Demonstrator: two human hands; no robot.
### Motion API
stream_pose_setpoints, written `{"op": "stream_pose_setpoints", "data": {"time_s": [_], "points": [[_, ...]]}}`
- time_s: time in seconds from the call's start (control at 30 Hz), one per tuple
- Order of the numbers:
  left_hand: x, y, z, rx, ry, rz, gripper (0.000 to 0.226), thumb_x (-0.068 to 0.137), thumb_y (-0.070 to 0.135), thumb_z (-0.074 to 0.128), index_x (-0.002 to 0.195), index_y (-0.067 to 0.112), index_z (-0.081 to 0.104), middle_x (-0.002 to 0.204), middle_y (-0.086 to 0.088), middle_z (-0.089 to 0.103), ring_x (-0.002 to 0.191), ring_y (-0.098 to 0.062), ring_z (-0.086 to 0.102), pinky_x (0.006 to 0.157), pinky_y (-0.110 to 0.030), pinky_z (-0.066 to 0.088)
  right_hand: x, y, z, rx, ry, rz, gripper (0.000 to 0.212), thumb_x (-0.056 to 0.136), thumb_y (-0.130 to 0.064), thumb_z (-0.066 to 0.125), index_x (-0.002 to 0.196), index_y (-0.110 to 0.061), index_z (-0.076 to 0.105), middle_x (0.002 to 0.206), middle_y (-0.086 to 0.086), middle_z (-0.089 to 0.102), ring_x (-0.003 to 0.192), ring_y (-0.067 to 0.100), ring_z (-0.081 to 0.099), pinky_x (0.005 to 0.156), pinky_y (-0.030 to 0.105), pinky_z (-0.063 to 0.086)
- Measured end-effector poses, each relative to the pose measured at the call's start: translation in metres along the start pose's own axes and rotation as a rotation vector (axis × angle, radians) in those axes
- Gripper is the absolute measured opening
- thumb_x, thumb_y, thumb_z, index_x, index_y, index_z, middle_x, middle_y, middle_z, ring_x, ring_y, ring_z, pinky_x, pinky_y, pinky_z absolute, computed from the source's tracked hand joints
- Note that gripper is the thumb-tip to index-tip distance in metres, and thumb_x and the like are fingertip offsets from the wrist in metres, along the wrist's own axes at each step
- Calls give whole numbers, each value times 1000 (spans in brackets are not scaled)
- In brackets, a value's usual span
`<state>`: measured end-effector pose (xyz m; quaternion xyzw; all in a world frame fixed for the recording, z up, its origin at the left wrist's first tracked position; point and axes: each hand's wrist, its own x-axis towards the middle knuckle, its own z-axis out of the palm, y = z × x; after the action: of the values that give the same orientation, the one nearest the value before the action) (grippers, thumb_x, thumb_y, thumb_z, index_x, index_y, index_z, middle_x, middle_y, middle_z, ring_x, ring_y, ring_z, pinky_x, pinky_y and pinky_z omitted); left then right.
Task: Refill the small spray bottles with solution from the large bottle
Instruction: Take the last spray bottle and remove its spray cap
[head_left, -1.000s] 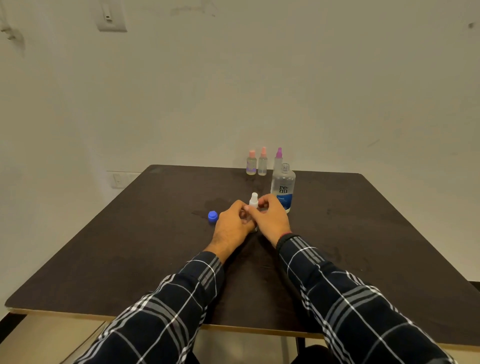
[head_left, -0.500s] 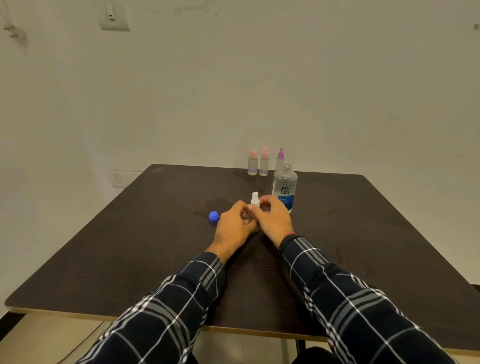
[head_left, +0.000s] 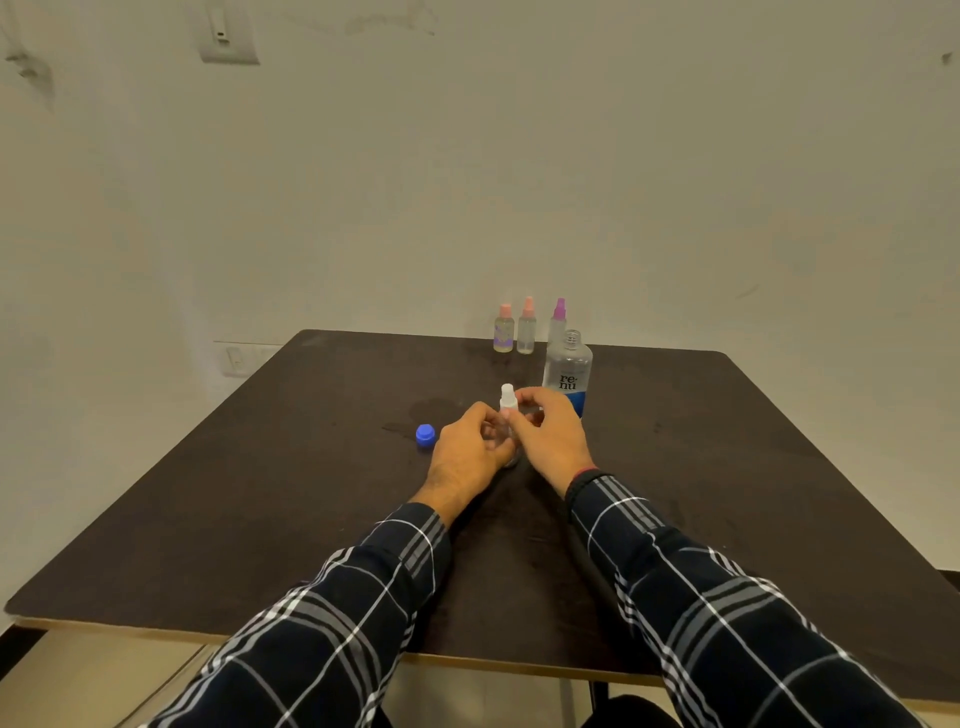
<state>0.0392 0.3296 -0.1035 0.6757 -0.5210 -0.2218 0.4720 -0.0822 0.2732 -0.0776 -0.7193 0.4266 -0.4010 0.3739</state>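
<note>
A small clear spray bottle with a white top (head_left: 507, 397) stands on the dark table (head_left: 291, 509) between my hands. My left hand (head_left: 467, 454) grips its body. My right hand (head_left: 550, 436) pinches it just below the white top. Right behind them stands the large clear bottle (head_left: 569, 371) with a blue label band, its neck uncapped. Its blue cap (head_left: 425, 434) lies on the table left of my left hand. Three more small spray bottles stand at the far edge: two pink-topped (head_left: 504, 330) (head_left: 527, 327) and one purple-topped (head_left: 558, 319).
A pale wall rises right behind the table's far edge, with a switch plate (head_left: 228, 36) high up and a socket (head_left: 236, 358) at table height. A faint wet patch (head_left: 436, 408) marks the tabletop behind the cap.
My hands and the small bottle have stayed in nearly the same spot; only the fingers at the white top have shifted slightly.
</note>
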Motion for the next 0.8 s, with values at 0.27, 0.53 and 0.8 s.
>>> {"op": "stream_pose_setpoints", "data": {"time_s": [0.27, 0.53, 0.8], "points": [[-1, 4, -2, 31, -5, -22, 23, 86, 30, 77, 99, 27, 58, 94, 8, 68, 86, -8, 67, 80, -23, 55, 6, -8, -7, 167, 199, -114, 24, 96, -33, 61, 118, -23, 64, 114, 0, 59, 94, 8, 59, 84, 19, 52], [8, 3, -2, 60, -7, -15, 24, 86, 32, 77, 100, 29, 58, 94, 8, 68, 85, -6, 68, 86, -30, 58, 12, -18, -39, 346, 241, -121, 14, 99, -25, 59, 111, -25, 64, 109, 13, 66, 90, 14, 66, 77, 37, 61], [12, 2, 1, 58, 10, -26, 22, 87, 31, 76, 99, 28, 57, 93, 8, 68, 87, -9, 68, 89, -36, 58, -2, 5, -32, -121, 146, -133, 14, 95, -32, 62, 99, -20, 69, 91, -5, 66, 84, 8, 61, 73, 18, 46]]}}
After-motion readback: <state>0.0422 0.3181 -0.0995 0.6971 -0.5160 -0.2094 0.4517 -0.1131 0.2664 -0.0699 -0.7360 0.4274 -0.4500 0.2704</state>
